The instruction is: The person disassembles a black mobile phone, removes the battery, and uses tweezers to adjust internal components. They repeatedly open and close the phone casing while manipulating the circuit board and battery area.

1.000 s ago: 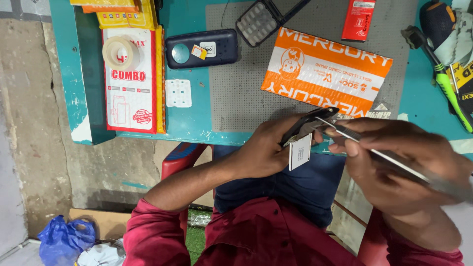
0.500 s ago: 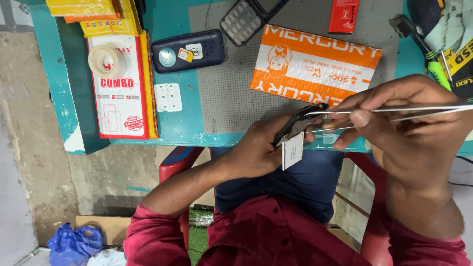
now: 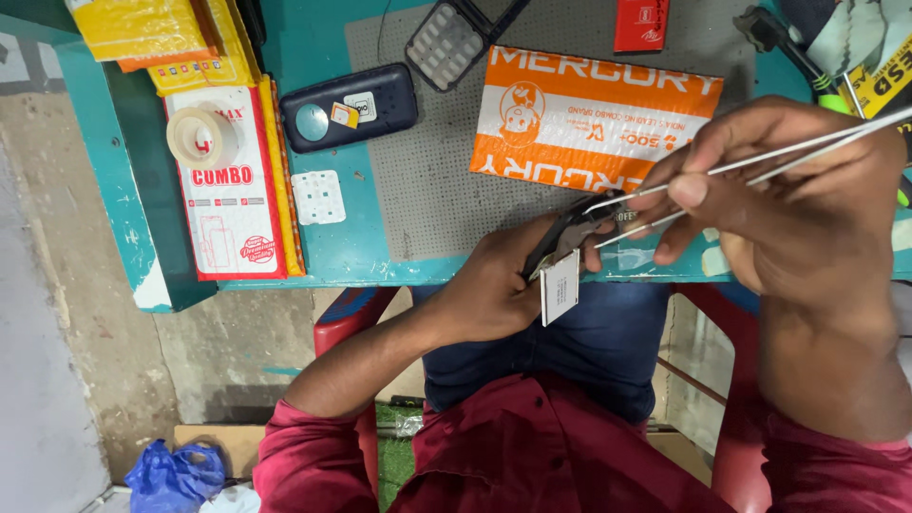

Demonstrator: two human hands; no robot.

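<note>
Gripping a small phone part (image 3: 570, 233) in the left hand (image 3: 494, 285) just off the table's (image 3: 332, 252) front edge, right hand (image 3: 788, 204) pinching tweezers (image 3: 741, 171) closed; seemingly light, fragile, best held by edges.

My right hand (image 3: 788, 199) grips thin steel tweezers (image 3: 750, 166), bright and polished. My left hand (image 3: 494, 285) holds a small dark phone part (image 3: 570, 228) of matt plastic, with a white card-like plate (image 3: 560, 287), smooth and flat in finish. The teal painted tabletop (image 3: 342, 237) looks semi-gloss, chipped at its edge. The grey work mat (image 3: 427, 180) is matt and finely textured. The orange-and-white padded mailer (image 3: 594, 119) is glossy plastic film. The roll of tape (image 3: 202, 138) shines faintly.
</note>
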